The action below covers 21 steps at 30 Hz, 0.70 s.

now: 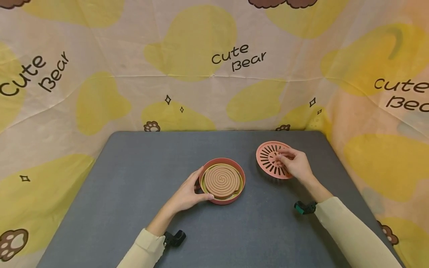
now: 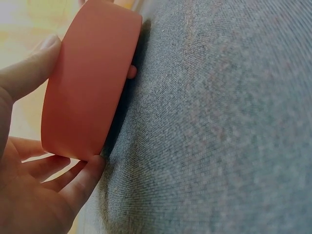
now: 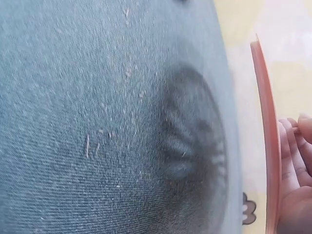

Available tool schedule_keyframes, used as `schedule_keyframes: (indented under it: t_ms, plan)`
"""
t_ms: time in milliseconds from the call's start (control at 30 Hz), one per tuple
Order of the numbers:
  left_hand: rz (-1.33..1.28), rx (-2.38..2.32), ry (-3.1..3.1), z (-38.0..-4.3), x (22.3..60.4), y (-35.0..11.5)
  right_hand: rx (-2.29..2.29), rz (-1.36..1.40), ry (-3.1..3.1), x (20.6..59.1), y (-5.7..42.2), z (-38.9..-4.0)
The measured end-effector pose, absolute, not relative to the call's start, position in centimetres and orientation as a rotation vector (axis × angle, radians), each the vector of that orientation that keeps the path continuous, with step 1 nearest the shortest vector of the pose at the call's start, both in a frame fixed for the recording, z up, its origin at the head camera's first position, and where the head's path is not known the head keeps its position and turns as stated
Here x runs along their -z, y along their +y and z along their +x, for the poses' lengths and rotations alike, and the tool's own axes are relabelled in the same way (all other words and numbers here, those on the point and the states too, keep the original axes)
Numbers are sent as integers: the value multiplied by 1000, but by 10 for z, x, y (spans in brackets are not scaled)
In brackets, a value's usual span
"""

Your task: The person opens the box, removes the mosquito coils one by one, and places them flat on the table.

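A round red mosquito coil holder [image 1: 242, 185] contains a brown spiral mosquito coil [image 1: 222, 181] within a yellowish inner rim. My left hand [image 1: 187, 191] grips the holder's left side, thumb at the near rim and fingers around the wall. In the left wrist view, the holder's smooth outer wall [image 2: 90, 83] and one small foot [image 2: 131, 72] show against the table. To the right, my right hand [image 1: 296, 163] pinches the pink slotted lid [image 1: 266, 160] near its middle; the fingertips hide the gripped part. Seen edge-on in the right wrist view, the lid [image 3: 268, 122] is above the table, casting a shadow.
Both objects are over a grey cloth-covered table [image 1: 134, 178]. A patterned yellow and cream curtain [image 1: 201, 96] hangs behind it and along both sides. Small light specks of debris [image 3: 95, 146] lie on the cloth under the right hand.
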<state>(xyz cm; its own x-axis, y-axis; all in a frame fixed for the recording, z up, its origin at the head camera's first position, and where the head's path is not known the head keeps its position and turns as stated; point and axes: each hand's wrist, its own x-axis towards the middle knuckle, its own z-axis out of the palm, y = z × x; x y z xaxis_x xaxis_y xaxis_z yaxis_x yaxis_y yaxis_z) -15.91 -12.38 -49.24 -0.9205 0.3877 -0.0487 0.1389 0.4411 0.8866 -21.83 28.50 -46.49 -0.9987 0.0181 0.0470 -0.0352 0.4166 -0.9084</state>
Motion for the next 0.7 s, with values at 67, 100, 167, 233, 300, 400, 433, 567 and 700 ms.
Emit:
schedule_keyframes:
  t_ms: [67,100,167,233,300,400,433,567,700]
  plan:
    - [452,-1468,2454,-159,493,-124,-1670,-1,-2591,467,287,-222]
    - [456,-1469,2459,-159,493,-123,-1673,-8,-2587,467,287,-224]
    - [466,-1471,2468,-159,493,-123,-1647,-18,-2597,469,289,-227]
    - [474,-1468,2471,-159,494,-123,-1638,-39,-2607,470,289,-230]
    - [477,-1469,2468,-159,493,-123,-1633,-62,-2615,472,289,-233]
    - [463,-1461,2457,-160,494,-123,-1647,-86,-2615,475,287,-239]
    - [459,-1459,2457,-160,494,-123,-1646,-94,-2614,476,286,-241]
    - [471,-1453,2472,-161,494,-123,-1638,-82,-2611,482,281,-253]
    - [485,-1456,2484,-161,493,-123,-1639,-75,-2606,483,275,-263]
